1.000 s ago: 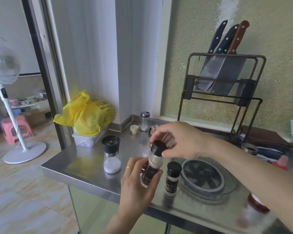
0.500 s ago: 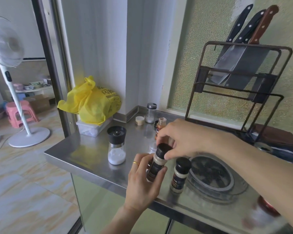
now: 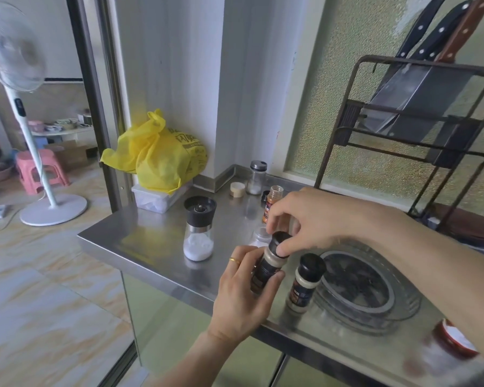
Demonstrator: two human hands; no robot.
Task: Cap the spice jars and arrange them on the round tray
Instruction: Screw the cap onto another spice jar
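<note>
While the left hand (image 3: 242, 298) grips a tilted spice jar (image 3: 266, 270), the right hand (image 3: 310, 219) pinches its black cap (image 3: 280, 243), seemingly seated.

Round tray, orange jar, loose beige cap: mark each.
Round tray (image 3: 408, 308), head view, clear right rim.
Orange jar (image 3: 271, 203), head view, labelled body.
Beige cap (image 3: 237, 189), head view, top face.

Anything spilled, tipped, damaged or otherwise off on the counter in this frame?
No spill or damage shows. The orange spice jar stands uncapped, with a loose tan cap left of it. The round tray holds no jars yet. Left hand tilts the jar being capped.
</note>
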